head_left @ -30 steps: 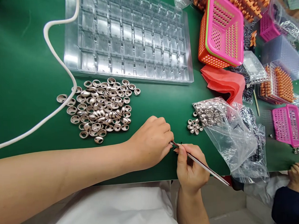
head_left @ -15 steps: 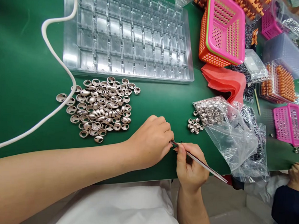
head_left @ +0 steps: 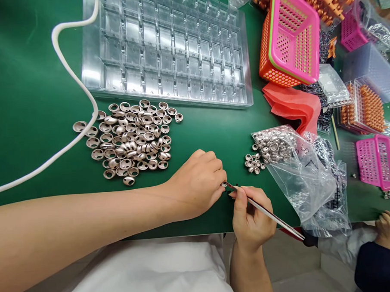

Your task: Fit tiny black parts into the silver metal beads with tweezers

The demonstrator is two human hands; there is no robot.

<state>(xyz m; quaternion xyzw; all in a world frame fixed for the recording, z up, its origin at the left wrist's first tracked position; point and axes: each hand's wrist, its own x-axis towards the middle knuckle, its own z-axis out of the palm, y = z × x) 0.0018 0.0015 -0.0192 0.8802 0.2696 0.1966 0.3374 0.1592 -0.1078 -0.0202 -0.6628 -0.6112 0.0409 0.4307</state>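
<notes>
Two hands meet near the front edge of your green table (head_left: 214, 132). Your left hand (head_left: 196, 184) is curled shut, fingertips pinched on a tiny metal piece (head_left: 224, 185) that is mostly hidden. Your right hand (head_left: 250, 216) grips slim metal tweezers (head_left: 265, 212) like a pen, tips touching that piece. You seem to be mid-fitting; the next move likely calls for a steady, fine push. Your left forearm lies flat across the table, while your right wrist rises from below. The heap of rose-silver metal cups (head_left: 133, 140) sits just behind your left hand, before the clear compartment tray (head_left: 165, 48).
</notes>
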